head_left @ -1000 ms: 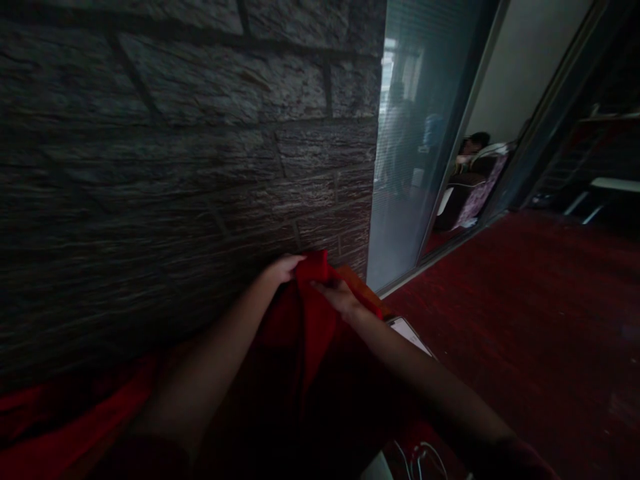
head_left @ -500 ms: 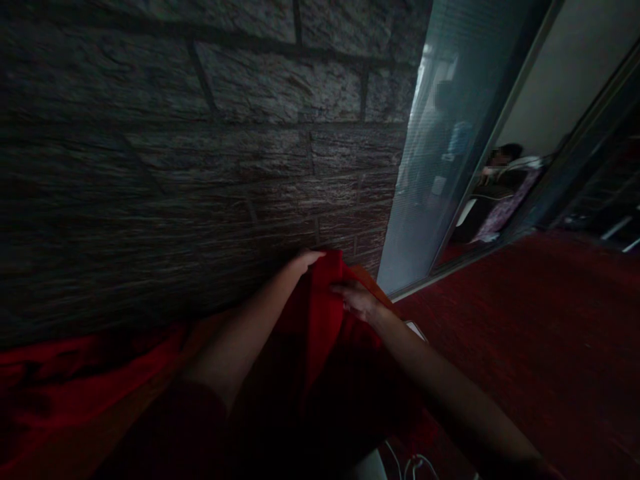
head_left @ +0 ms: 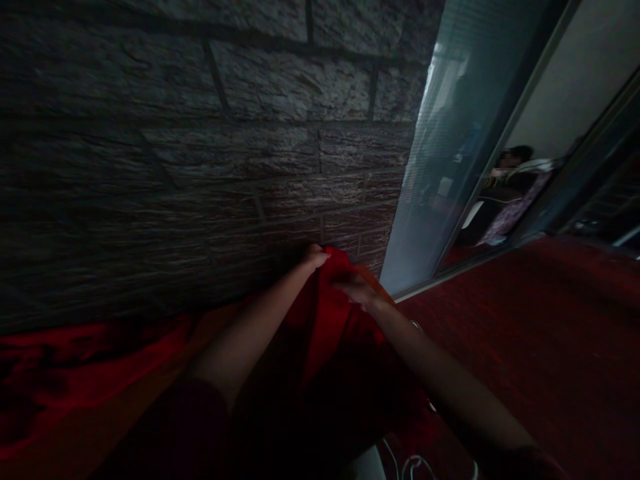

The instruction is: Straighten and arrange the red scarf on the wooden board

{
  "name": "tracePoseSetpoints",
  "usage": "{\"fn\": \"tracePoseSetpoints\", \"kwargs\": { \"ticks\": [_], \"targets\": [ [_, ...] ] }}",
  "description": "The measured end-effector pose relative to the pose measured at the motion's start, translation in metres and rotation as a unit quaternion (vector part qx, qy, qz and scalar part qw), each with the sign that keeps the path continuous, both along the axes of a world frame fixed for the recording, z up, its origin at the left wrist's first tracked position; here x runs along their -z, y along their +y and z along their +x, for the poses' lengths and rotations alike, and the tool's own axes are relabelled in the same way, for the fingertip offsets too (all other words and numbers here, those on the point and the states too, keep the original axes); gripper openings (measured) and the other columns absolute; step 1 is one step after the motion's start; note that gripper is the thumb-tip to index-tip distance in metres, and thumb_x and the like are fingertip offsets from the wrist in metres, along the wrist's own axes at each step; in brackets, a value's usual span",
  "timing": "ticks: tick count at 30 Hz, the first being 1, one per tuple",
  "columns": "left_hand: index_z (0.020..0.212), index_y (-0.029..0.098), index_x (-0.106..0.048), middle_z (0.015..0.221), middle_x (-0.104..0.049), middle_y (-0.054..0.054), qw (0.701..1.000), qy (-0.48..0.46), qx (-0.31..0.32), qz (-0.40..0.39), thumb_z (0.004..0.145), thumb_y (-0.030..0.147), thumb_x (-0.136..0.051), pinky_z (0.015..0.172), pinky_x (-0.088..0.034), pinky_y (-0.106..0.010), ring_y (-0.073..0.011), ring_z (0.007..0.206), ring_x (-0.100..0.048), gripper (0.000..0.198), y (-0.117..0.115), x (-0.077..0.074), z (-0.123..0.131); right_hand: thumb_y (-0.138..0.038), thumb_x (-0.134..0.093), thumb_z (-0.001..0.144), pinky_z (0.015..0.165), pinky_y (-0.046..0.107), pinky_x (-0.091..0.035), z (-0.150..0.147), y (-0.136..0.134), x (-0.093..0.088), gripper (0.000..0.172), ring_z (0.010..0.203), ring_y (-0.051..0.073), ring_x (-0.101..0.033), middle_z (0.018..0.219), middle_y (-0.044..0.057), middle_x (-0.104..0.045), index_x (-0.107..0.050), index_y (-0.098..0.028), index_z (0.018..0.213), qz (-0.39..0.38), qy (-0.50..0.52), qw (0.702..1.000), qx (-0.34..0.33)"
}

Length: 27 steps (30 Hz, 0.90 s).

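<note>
A red cloth (head_left: 327, 320) hangs down between my arms, near the foot of a stone wall, its lower part lost in shadow. My left hand (head_left: 316, 256) is closed on its upper left edge. On the cloth's right side lies my right hand (head_left: 357, 291), blurred by motion; its fingers touch the fabric, but their grip cannot be made out. Behind the cloth shows an orange-brown surface (head_left: 375, 283).
More red cloth (head_left: 100, 363) lies at the left along the stone wall (head_left: 250, 147). A glass panel (head_left: 425, 200) stands right of the wall. Beyond it a person (head_left: 515, 159) is by a dark seat. White cables (head_left: 417, 461) lie on the red floor (head_left: 525, 333).
The top of the red cloth has changed shape, its upper right corner now sloping. My right hand has shifted slightly right. The whole view has turned a little.
</note>
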<state>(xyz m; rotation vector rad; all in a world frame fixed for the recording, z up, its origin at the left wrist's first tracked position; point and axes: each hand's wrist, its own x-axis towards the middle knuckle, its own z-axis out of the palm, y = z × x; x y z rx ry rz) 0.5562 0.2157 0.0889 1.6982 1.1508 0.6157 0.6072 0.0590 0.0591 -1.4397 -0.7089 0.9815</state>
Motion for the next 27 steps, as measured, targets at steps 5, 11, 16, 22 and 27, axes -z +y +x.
{"fn": "tracePoseSetpoints", "kwargs": {
  "ticks": [5,11,16,22,27],
  "targets": [
    [0.084,0.014,-0.062,0.074,-0.063,0.003,0.991,-0.128,0.022,0.011,0.075,0.009,-0.073,0.075,-0.05,-0.025,-0.0122,0.071,-0.061,0.015,-0.009,-0.02,-0.009,-0.03,-0.066,0.088,0.065,0.026,-0.057,0.002,0.019,-0.011,0.032,0.075,0.014,-0.069,0.098,0.004,-0.074,-0.061,-0.019,0.117,0.066,0.076,0.994,0.034],
    [0.11,0.016,-0.064,0.096,-0.072,-0.003,0.972,-0.222,0.073,-0.025,0.066,0.007,-0.076,0.083,-0.053,-0.029,-0.0141,0.082,-0.067,0.046,-0.016,-0.06,-0.066,-0.042,-0.085,0.066,0.085,0.034,-0.059,-0.028,0.018,-0.023,0.048,0.087,0.02,-0.071,0.099,0.005,-0.075,-0.066,-0.018,0.103,0.14,0.111,0.984,-0.016],
    [0.099,0.012,-0.075,0.099,-0.076,-0.012,0.96,-0.17,0.21,-0.079,0.062,0.027,-0.089,0.08,-0.056,-0.033,-0.0216,0.086,-0.071,0.042,-0.021,-0.122,-0.154,-0.045,-0.088,0.062,0.083,0.032,-0.059,-0.077,0.009,-0.069,0.054,0.084,0.018,-0.071,0.102,0.002,-0.075,-0.069,-0.02,0.106,0.19,0.075,0.97,-0.129],
    [0.097,0.012,-0.076,0.099,-0.077,-0.01,0.976,-0.204,0.075,0.031,0.062,0.031,-0.09,0.071,-0.056,-0.025,-0.0173,0.078,-0.071,0.043,-0.053,-0.164,-0.291,-0.043,-0.08,0.076,0.099,0.034,-0.052,-0.165,0.009,-0.1,0.056,0.108,0.019,-0.067,0.125,0.002,-0.069,-0.064,-0.023,0.125,0.217,-0.018,0.923,-0.316],
    [0.102,0.018,-0.071,0.094,-0.076,-0.003,0.962,-0.238,-0.048,0.125,0.07,0.031,-0.087,0.069,-0.057,-0.022,-0.0131,0.073,-0.069,0.038,-0.108,-0.171,-0.418,-0.047,-0.077,0.078,0.102,0.037,-0.05,-0.229,0.005,-0.049,0.053,0.113,0.024,-0.065,0.124,0.003,-0.07,-0.068,-0.02,0.122,0.123,-0.165,0.827,-0.524]
  ]
}}
